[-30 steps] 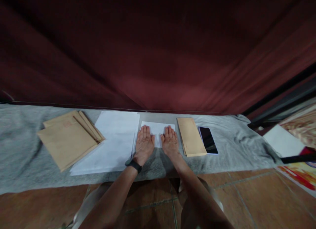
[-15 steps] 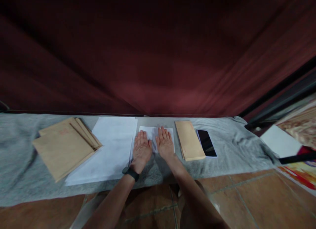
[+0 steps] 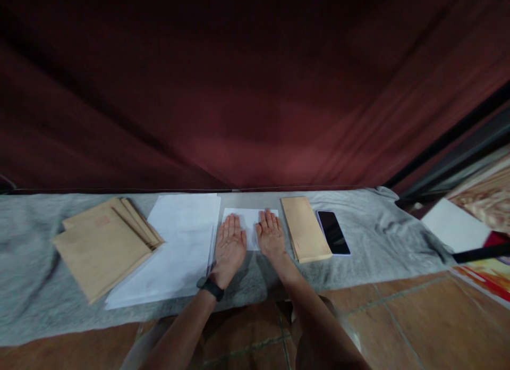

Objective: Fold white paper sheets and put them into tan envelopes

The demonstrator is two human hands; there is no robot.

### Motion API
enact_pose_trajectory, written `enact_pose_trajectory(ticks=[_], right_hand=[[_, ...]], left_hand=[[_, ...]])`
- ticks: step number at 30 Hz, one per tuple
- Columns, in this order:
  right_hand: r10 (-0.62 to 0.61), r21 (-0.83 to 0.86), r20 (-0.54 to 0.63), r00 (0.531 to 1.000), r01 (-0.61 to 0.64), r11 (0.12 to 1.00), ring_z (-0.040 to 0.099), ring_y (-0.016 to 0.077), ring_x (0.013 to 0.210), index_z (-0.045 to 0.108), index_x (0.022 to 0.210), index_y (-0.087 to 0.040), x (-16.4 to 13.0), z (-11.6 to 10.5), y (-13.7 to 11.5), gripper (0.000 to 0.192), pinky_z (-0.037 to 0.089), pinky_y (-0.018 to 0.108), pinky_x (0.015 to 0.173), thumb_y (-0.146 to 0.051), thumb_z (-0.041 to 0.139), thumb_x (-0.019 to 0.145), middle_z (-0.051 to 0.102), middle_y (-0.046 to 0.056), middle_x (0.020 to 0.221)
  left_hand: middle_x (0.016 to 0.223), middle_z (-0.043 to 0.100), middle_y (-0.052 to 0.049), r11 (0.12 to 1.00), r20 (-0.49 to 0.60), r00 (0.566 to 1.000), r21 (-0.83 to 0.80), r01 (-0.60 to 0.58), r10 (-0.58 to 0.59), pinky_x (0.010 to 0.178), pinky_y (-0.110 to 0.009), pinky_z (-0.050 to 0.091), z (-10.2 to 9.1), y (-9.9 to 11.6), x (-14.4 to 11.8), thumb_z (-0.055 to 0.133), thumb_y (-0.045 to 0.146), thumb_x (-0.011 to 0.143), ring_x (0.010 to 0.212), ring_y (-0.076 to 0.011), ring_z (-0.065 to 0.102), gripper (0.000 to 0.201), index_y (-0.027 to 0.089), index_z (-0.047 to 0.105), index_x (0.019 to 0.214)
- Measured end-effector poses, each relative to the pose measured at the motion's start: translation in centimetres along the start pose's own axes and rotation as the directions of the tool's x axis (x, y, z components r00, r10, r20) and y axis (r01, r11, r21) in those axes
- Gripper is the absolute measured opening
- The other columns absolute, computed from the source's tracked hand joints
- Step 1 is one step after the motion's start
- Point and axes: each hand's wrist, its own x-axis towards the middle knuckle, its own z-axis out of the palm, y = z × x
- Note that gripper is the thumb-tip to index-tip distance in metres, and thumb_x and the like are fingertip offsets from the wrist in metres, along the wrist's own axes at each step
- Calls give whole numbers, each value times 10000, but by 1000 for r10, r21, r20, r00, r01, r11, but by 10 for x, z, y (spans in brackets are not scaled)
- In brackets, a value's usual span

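A small white sheet of paper [image 3: 251,229], perhaps folded, lies between and partly under my two hands. My left hand [image 3: 230,246] is stretched flat over its left end, fingers pointing away from me. A dark band [image 3: 211,287] circles the left wrist. Over the paper's right end, my right hand [image 3: 272,236] lies flat with its fingers close together. A stack of large white sheets [image 3: 175,242] is just left of my left hand. To the right of my right hand rests a small pile of brown envelopes [image 3: 306,229].
Larger brown envelopes [image 3: 104,242] overlap the white stack at the left. A phone [image 3: 333,233] lies right of the small envelopes. Everything sits on a grey cloth [image 3: 382,242], with a dark red curtain [image 3: 255,120] behind and a tiled floor [image 3: 418,311] below.
My right hand has slid a little to the right along the paper, widening the gap between the hands. My left hand stays almost in place. The view has tilted slightly.
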Motion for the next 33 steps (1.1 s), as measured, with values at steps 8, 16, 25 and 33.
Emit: enact_pose_trajectory(ticks=[8,16,25,33], right_hand=[[2,3,40,999,-2,1000,364,282,1494,433,1531,-91,-1,-1,-2,520,284,476,1213,-179,347,1026,358,173,1606],[38,1,-29,999,-38,999,394,278,1476,413,1537,-76,-2,7,-1,532,299,479,1212,-306,381,1059,390,198,1586],[108,13,-82,991,-107,994,431,323,1446,395,1520,21,-10,4,7,577,344,500,1185,-317,383,1053,416,268,1552],[-86,101,-34,996,89,991,361,246,1496,414,1540,-95,0,-8,-17,534,299,431,1228,-348,326,1078,378,134,1610]], left_hand=[[1604,400,-151,987,106,983,-76,-139,147,1264,-441,229,12,26,44,255,366,1034,1526,-233,300,601,64,395,1535],[1606,380,-179,999,19,999,0,-48,48,1253,-453,248,16,-5,38,277,337,1022,1527,-258,295,603,43,383,1538],[1584,402,-229,1000,-31,999,13,19,-19,1231,-503,292,10,-17,20,274,331,1017,1523,-295,300,614,4,382,1525],[1596,376,-236,999,-29,999,41,15,-14,1234,-516,270,10,-16,18,279,283,1008,1533,-303,271,592,12,389,1523]])
